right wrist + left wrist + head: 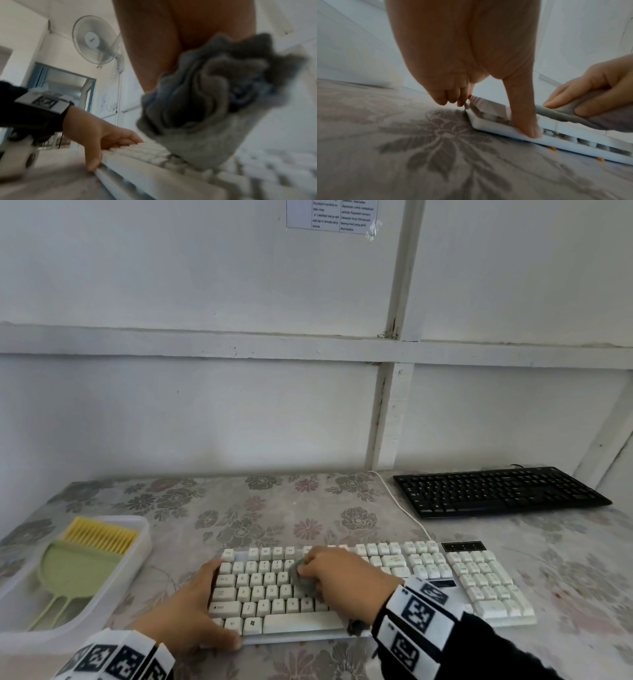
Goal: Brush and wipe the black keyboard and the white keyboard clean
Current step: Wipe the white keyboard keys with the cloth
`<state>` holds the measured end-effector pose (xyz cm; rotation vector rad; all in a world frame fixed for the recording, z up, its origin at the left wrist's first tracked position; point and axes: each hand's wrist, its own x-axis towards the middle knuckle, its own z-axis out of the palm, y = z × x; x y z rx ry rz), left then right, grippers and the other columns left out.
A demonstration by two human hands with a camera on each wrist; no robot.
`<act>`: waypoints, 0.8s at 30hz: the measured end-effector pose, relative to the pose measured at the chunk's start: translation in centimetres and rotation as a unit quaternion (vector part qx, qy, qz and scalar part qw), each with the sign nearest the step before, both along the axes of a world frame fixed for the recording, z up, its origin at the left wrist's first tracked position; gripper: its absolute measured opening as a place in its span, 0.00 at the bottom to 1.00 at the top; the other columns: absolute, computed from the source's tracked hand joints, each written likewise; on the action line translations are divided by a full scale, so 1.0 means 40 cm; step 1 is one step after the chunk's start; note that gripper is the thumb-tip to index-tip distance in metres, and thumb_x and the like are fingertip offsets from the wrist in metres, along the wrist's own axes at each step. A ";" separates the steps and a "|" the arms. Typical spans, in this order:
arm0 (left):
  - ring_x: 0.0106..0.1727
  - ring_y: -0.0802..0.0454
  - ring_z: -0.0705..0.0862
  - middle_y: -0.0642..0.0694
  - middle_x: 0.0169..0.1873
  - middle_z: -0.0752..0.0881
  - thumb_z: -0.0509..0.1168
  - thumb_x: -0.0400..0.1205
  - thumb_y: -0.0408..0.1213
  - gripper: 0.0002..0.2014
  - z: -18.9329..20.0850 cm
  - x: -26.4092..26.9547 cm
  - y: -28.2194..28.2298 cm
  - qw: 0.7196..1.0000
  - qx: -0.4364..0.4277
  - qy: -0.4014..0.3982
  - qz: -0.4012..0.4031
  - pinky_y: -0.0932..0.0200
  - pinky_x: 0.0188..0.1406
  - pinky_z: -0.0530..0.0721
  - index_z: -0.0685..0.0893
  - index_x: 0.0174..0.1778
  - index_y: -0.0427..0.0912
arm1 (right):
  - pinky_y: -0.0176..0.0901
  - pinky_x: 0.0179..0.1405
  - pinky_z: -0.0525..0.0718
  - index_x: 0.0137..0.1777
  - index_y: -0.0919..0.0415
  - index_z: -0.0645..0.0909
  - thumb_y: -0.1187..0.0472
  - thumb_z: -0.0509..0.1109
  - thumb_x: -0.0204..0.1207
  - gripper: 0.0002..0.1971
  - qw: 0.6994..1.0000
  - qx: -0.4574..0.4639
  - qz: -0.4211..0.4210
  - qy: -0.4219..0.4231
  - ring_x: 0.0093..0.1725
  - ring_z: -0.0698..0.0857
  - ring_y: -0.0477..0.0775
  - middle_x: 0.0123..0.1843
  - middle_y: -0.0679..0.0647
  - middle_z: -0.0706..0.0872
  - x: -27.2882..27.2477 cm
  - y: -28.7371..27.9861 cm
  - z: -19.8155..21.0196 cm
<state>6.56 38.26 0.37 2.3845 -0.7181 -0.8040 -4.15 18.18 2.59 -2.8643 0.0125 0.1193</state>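
The white keyboard (479,577) lies near the table's front edge. My left hand (209,604) grips its left end, with the thumb (529,127) on the front rim and the curled fingers (453,98) against the far left corner. My right hand (329,570) holds a bunched grey cloth (303,582) pressed on the keys left of the middle. In the right wrist view the cloth (214,88) hangs from my palm onto the white keyboard (145,150). The black keyboard (496,491) sits untouched at the back right by the wall.
A clear plastic tray (137,546) at the left holds a green dustpan (75,573) and a yellow-bristled brush (102,535). The white keyboard's cable (404,508) runs back toward the wall. A floral tablecloth (274,508) covers the table.
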 end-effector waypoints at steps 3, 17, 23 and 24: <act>0.48 0.69 0.74 0.67 0.49 0.71 0.81 0.62 0.47 0.57 -0.002 -0.001 0.002 1.000 0.000 0.000 0.002 0.78 0.40 0.68 0.47 0.78 0.58 | 0.45 0.57 0.76 0.52 0.64 0.85 0.74 0.60 0.75 0.13 0.999 -0.052 -0.017 -0.002 0.51 0.79 0.55 0.56 0.56 0.80 -0.040 -0.045 -0.006; 0.52 0.70 0.73 0.69 0.53 0.70 0.82 0.61 0.45 0.58 -0.021 0.013 0.005 1.000 -0.018 0.003 -0.010 0.79 0.42 0.68 0.48 0.78 0.58 | 0.25 0.40 0.73 0.33 0.54 0.75 0.71 0.59 0.77 0.14 0.986 -0.051 -0.160 0.022 0.44 0.78 0.43 0.43 0.43 0.73 -0.156 -0.207 0.021; 0.64 0.59 0.73 0.61 0.63 0.70 0.82 0.58 0.47 0.61 -0.031 0.020 0.008 1.000 -0.019 0.016 -0.005 0.64 0.62 0.69 0.46 0.79 0.57 | 0.30 0.48 0.75 0.52 0.63 0.82 0.65 0.60 0.81 0.09 0.996 0.058 -0.063 -0.021 0.53 0.79 0.48 0.56 0.47 0.76 -0.043 -0.026 0.048; 0.64 0.59 0.73 0.61 0.63 0.70 0.83 0.58 0.48 0.61 -0.032 0.022 0.009 1.000 -0.021 0.016 -0.005 0.64 0.62 0.69 0.47 0.79 0.58 | 0.33 0.53 0.77 0.52 0.65 0.81 0.66 0.60 0.81 0.09 0.997 0.058 -0.039 -0.015 0.54 0.80 0.51 0.58 0.50 0.77 -0.026 -0.002 0.038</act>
